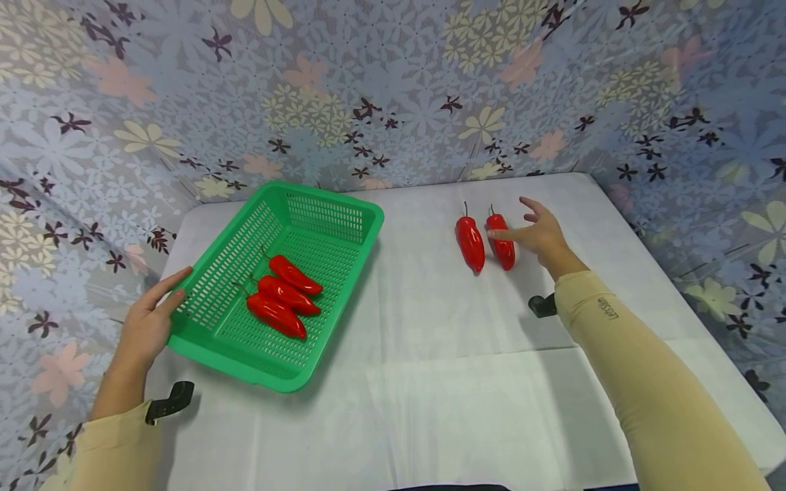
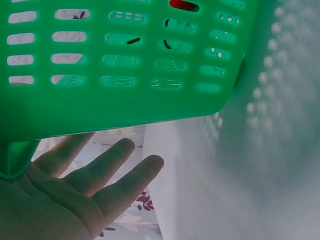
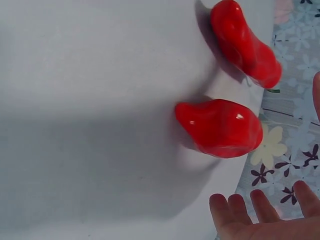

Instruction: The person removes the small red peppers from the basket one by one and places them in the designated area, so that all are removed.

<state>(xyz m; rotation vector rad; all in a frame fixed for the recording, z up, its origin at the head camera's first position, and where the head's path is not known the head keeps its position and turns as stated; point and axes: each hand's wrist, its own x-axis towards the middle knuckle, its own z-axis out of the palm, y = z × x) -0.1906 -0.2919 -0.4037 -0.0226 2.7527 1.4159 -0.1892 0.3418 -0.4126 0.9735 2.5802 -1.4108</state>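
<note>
Head view: R hand (image 1: 540, 235) hovers at far R part of table (image 1: 460, 409), white cloth cover, over the R-most of two glossy red, elongated peppers w/ thin stems. R-most pepper (image 1: 505, 254) lies directly under/just L of hand; one digit crosses above it, approx. pointing L. Fingers spread, nothing held. R wrist view: clear gap betw. fingertips and this pepper, no contact seen.

2nd loose pepper (image 1: 470, 244) just L of the first, approx. parallel, small gap betw. them; farther from hand. Both on their sides, stems toward far edge.

L hand (image 1: 147, 327) at L side of green plastic rectangular basket (image 1: 325, 256), slotted walls; thumb & forefinger tips at rim. L wrist view: other fingers straight, spread, outside basket wall. Can't tell how firmly rim is held.

In basket: three more glossy red peppers, side by side, slanted, on basket floor: upper pepper (image 1: 296, 275), middle pepper (image 1: 287, 294), lower pepper (image 1: 276, 316). Well apart from R hand; basket wall betw. them & L hand.

Bkgd: blue-grey floral cloth (image 1: 399, 68) behind & both sides. Arms in tan sleeves (image 1: 651, 382), blk device (image 1: 543, 305) nr each wrist.
</note>
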